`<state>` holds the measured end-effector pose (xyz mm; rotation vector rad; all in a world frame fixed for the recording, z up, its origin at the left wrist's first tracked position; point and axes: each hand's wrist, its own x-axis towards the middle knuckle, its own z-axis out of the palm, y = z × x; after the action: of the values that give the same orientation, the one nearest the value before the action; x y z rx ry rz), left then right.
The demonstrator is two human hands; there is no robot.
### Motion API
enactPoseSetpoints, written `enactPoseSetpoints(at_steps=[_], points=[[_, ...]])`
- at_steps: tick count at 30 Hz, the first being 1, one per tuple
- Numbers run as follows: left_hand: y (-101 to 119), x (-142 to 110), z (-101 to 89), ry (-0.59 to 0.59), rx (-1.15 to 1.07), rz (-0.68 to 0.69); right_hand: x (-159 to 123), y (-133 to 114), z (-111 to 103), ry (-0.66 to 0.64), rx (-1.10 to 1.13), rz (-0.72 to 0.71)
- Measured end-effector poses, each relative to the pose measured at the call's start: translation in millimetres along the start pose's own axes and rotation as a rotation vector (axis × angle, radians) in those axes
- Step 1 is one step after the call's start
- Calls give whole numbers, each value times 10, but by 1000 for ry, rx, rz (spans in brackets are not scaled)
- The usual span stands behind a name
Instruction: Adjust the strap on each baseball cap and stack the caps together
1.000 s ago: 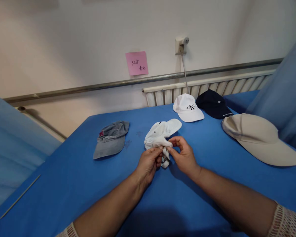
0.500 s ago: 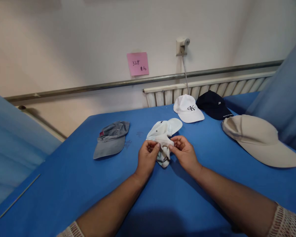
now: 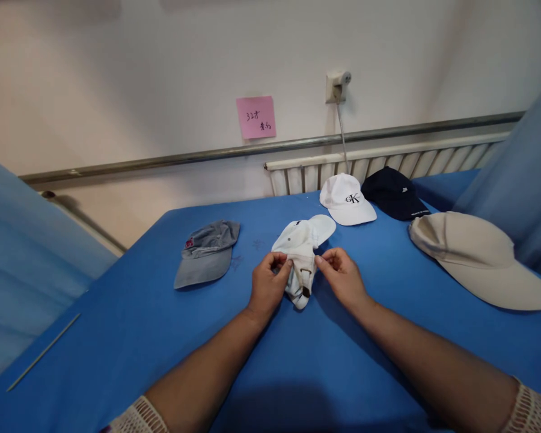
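Between my hands lies a pale, off-white baseball cap (image 3: 297,240) on the blue surface, its brim pointing away to the upper right and its back strap with a dark metal buckle (image 3: 305,292) toward me. My left hand (image 3: 268,282) pinches the cap's left edge between thumb and fingers. On the opposite edge, my right hand (image 3: 342,278) pinches the fabric beside the strap. To the left rests a grey cap (image 3: 205,255) with a red emblem. Beyond the held cap sits a white cap (image 3: 347,200) with black letters.
A black cap (image 3: 394,193) and a large beige cap (image 3: 473,252) lie to the right on the blue-covered table (image 3: 162,343). A thin stick (image 3: 44,352) is near the left edge. Behind are a radiator (image 3: 297,178), a rail and a wall socket (image 3: 336,88). Blue curtains hang at both sides.
The cap's back edge is now spread flatter, and the strap with its buckle shows more plainly between my hands. The whole view has shifted slightly.
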<state>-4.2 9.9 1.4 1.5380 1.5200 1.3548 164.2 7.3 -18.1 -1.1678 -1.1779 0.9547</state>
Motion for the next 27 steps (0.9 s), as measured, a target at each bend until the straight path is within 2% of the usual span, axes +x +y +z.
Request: enactPoseSetpoints(at_steps=[4,7,10,13,15,17,20,22,24,25,27], points=[[77,-49,-15,15,20,50,-50,-34,34,-163,41,55],[125,-92,-23,-13,9,70,-60,10,94,-194,156,138],[119,-89,-58,-12,11,103,-31,52,101,-203,306,280],[42,-3,-124,86,30,118,9,65,53,-225,460,401],[-49,88,-164,153,45,91,37,72,19,-218,510,416],[-159,178,-182,173,42,15,74,98,-2,-187,481,398],[-317,268,-167,132,-4,-93,160,185,-31,-84,327,329],[-385,287,-142,90,-27,-111,236,262,-71,95,166,229],[-408,279,-116,39,-10,-115,310,320,-131,273,-36,68],[-404,268,-104,8,12,-112,340,335,-163,301,-142,-20],[-376,240,-78,-51,55,-96,373,332,-212,217,-337,-173]])
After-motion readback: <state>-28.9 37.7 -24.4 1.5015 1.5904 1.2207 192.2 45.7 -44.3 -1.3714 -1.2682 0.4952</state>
